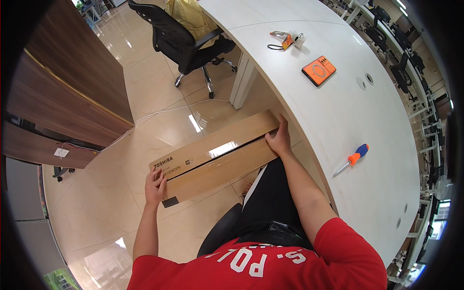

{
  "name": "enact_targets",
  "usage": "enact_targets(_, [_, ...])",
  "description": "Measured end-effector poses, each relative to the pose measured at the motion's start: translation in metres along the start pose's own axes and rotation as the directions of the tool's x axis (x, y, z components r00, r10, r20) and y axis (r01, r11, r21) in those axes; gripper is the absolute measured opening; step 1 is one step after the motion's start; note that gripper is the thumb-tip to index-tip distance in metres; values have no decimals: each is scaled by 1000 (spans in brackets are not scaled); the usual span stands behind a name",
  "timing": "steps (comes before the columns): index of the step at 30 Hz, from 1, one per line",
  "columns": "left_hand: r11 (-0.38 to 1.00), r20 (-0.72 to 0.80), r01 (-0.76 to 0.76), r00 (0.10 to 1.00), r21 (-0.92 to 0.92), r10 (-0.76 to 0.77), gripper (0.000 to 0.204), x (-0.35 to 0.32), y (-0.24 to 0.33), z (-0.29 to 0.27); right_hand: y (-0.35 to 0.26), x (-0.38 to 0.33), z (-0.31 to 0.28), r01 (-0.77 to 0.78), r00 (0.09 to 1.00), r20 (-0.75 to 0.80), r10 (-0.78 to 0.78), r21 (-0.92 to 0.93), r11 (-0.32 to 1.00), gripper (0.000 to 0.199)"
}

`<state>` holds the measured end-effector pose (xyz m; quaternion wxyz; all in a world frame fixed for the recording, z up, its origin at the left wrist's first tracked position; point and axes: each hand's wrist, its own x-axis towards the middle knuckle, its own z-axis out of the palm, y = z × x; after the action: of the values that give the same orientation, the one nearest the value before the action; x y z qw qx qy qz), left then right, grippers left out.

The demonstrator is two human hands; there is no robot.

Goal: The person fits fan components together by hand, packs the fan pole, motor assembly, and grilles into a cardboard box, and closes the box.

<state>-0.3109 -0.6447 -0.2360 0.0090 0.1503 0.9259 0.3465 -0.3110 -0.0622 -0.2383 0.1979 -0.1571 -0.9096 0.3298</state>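
A long brown cardboard box is held tilted above the floor, in front of my legs and left of the white table. A dark seam runs along its length, and a black patch marks its lower left corner. My left hand grips the left end, fingers bent over the edge. At the right end, close to the table edge, my right hand clasps the box with the thumb on the near face. The underside of the box is hidden.
On the white table lie a blue and orange screwdriver, an orange phone and a small bunch of keys or tags. A black office chair stands beyond the box. Brown wooden cabinets line the left, with a white cable across the floor.
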Motion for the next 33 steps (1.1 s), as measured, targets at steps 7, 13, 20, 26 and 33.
enact_targets(7, [986, -358, 153, 918, -72, -169, 55, -14, -20, 41, -3, -19, -12, 129, 955, 295, -14, -374, 918, 77])
enact_targets(13, [337, 285, 565, 742, -753, -607, 61, -9, -22, 49, 0, -24, 2, 114, 946, 316, 78, -545, 831, 74])
enact_targets(20, [341, 203, 501, 751, -796, -628, 50, 13, 1, 99, -5, 7, -7, -31, 935, 281, 218, -546, 837, 88])
enact_targets(26, [331, 167, 397, 819, -856, -549, 50, 92, 117, 190, -24, 27, -24, -308, 836, 307, 455, -423, 852, 110])
enact_targets(33, [546, 8, 331, 860, -770, -510, 83, 161, 241, 349, -7, 11, -4, -188, 906, 309, 288, -317, 930, 94])
